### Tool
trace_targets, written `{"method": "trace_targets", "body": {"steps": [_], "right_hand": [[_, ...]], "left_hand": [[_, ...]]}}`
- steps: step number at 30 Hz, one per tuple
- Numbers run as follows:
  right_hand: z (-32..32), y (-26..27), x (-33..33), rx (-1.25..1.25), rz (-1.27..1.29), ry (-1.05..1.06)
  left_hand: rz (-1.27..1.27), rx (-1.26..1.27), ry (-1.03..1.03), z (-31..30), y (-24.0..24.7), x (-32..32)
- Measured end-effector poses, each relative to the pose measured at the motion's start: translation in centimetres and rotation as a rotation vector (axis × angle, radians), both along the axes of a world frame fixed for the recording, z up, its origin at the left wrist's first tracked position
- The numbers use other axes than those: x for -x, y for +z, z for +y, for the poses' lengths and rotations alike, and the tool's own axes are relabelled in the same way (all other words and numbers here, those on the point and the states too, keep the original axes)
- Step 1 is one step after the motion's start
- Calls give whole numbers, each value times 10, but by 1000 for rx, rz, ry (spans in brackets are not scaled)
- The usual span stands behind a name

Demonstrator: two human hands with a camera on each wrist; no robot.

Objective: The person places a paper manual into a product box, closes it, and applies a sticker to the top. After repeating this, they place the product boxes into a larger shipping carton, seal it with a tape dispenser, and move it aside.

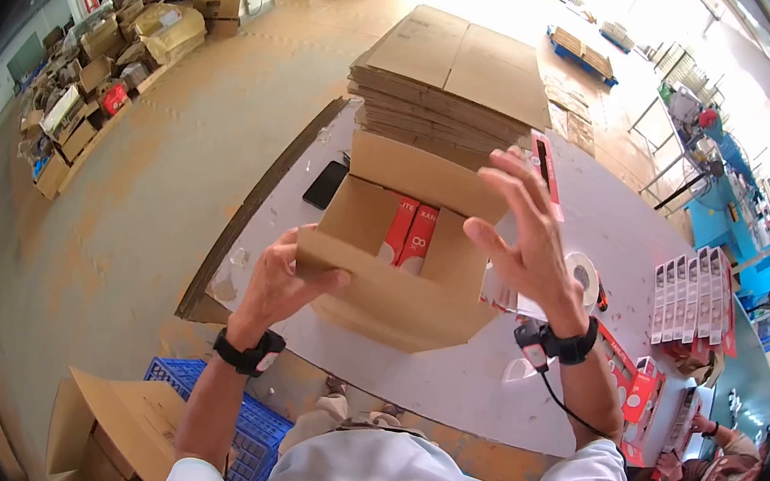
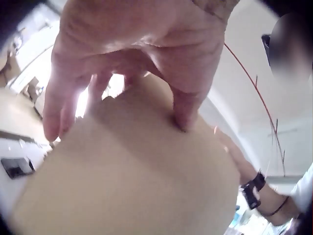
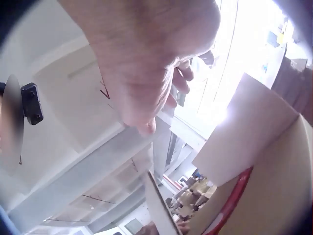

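Observation:
An open cardboard box [image 1: 388, 294] stands on the table in front of me with its flaps up. Inside it sit two red-and-white product boxes [image 1: 419, 240], side by side. My left hand [image 1: 282, 278] grips the box's near left flap. In the left wrist view, its thumb [image 2: 185, 115] presses one face of the cardboard while the other fingers reach behind the edge. Raised over the box's right side, my right hand [image 1: 531, 244] has its fingers spread and holds nothing. In the right wrist view a strip of red packaging [image 3: 232, 200] shows inside the box.
Flattened cartons [image 1: 455, 62] are stacked behind the box. A black phone [image 1: 325, 184] lies left of it, and a tape roll [image 1: 582, 276] lies to the right. More red packages [image 1: 640, 397] and another person [image 1: 712, 473] are at the right. A blue crate [image 1: 255, 436] stands below the table edge.

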State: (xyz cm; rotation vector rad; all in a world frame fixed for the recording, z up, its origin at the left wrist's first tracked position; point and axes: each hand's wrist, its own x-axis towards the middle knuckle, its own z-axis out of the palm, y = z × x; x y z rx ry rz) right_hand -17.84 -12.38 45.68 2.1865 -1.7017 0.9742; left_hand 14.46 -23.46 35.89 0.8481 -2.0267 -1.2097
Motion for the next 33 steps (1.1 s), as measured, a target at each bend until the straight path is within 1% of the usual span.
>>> {"method": "trace_targets", "body": {"steps": [1, 3, 4, 5, 6, 8, 9, 11, 12, 13, 14, 15, 16, 17, 18, 20, 21, 23, 24, 25, 28, 29, 30, 32, 33], "right_hand": [[-5, 4, 6, 21, 24, -49], [-24, 3, 26, -32, 15, -128], [-30, -3, 35, -59, 5, -174], [-33, -4, 36, -45, 129, -213], [-31, -5, 35, -149, 75, -207], [-12, -12, 17, -380, -39, -186], [-2, -12, 5, -427, -99, -144], [20, -15, -20, -613, 147, -78], [33, -28, -35, -659, 177, -81], [46, -55, -40, -559, 183, -114], [51, -76, -40, -461, 193, -144], [51, -73, -39, -570, 126, -147], [52, -74, -38, -560, 119, -133], [53, -76, -37, -546, 105, -127], [53, -79, -35, -523, 92, -128], [48, -101, -18, -408, -300, -209], [48, -109, -15, -352, -494, -243], [40, -126, -43, -291, -1125, -210], [34, -134, -59, -227, -1437, -187], [33, -141, -65, -182, -1432, -192], [42, -130, -103, -287, -1105, -368], [44, -131, -101, -170, -1202, -229], [44, -145, -82, -159, -1189, -282], [44, -198, -15, -166, -1169, -367], [42, -220, 18, -200, -994, -478]], "left_hand": [[-85, 23, 99, 1, -1, 7], [-261, 72, 287, -2, -7, 21], [-246, 54, 283, -3, -11, 23], [-229, 40, 280, -6, -15, 24], [-209, 26, 279, -11, -16, 26], [-205, 24, 236, -15, -21, 24], [-205, 21, 214, -17, -23, 23], [-53, -62, 127, -24, -25, 23], [22, -105, 82, -27, -26, 23], [4, -207, 12, -29, -18, 22], [0, -188, -11, -38, -23, 25], [0, -173, -29, -48, -30, 28], [-4, -160, -50, -54, -36, 31], [48, -298, -98, -54, -25, 37], [30, -299, -98, -57, -22, 39], [1, -301, -94, -61, -22, 44], [32, -321, -83, -61, -24, 44], [94, -365, -62, -59, -29, 43], [86, -375, -85, -60, -25, 39], [82, -382, -112, -62, -15, 31], [62, -418, -162, -67, 10, 8], [58, -428, -155, -72, 6, 5], [54, -436, -142, -77, 1, -1], [22, -442, -119, -81, -1, -2], [2, -432, -111, -84, 1, 3]]}}
